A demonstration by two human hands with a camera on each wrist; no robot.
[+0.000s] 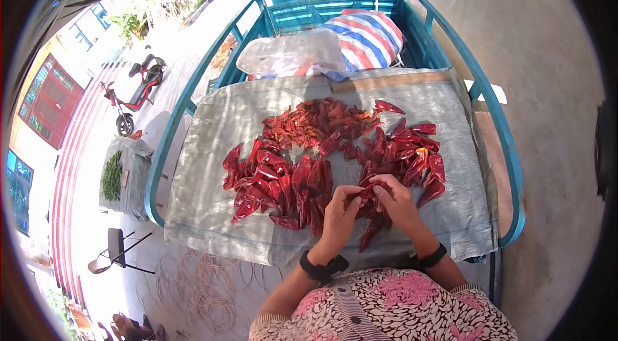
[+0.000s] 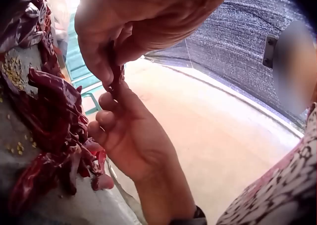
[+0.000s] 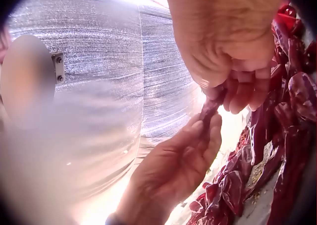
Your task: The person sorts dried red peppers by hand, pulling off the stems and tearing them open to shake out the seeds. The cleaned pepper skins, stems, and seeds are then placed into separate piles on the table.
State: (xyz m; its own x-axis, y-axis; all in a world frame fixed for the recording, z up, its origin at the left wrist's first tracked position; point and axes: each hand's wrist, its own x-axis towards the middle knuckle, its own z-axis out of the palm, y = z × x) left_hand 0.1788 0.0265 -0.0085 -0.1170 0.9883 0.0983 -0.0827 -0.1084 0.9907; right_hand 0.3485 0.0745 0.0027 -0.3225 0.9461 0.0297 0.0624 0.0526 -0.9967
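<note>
Both hands meet over the front of the grey woven sheet [image 1: 199, 212] and share one dried red chili pepper [image 2: 117, 79]. My left hand [image 1: 340, 217] pinches one end between thumb and fingers. The other end is pinched by my right hand [image 1: 399, 204], thumb on top. In the right wrist view the wrinkled pepper [image 3: 211, 108] spans the small gap between the fingertips. Whole glossy chilies lie in a left heap [image 1: 273, 177] and a right heap [image 1: 409, 154], close around the hands. Farther back is a heap of smaller, orange-red chili pieces [image 1: 315, 123].
The sheet covers the bed of a teal cart, with side rails [image 1: 505, 141] along left and right. A striped sack [image 1: 367, 38] and a clear plastic bag [image 1: 290, 51] lie behind it. Loose yellow seeds [image 2: 15, 71] dot the sheet. A scooter [image 1: 135, 93] and chair [image 1: 117, 251] stand left.
</note>
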